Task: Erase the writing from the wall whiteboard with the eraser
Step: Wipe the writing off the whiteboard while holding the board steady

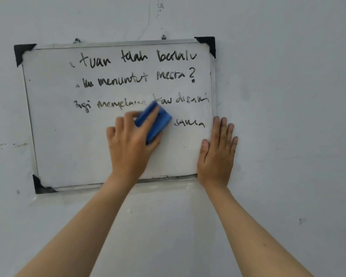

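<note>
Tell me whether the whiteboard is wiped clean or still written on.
Still written on. The whiteboard keeps three handwritten lines and one word at right; only the lower left is clean, beside the eraser in the left hand.

Light is soft, even, cool and a bit dim; no clear source direction. Wall (pixel 288 76) reads flat grey-blue. Shadows faint, only a thin one under the whiteboard (pixel 68 152) lower edge. No hard glare on the board. Motion blur on the eraser (pixel 154 120) and left hand (pixel 128 148); right hand (pixel 216 156) sharper. Writing (pixel 138 76) legible but soft overall. Wide-angle bowing: frame edges curve, board looks skewed.
</note>
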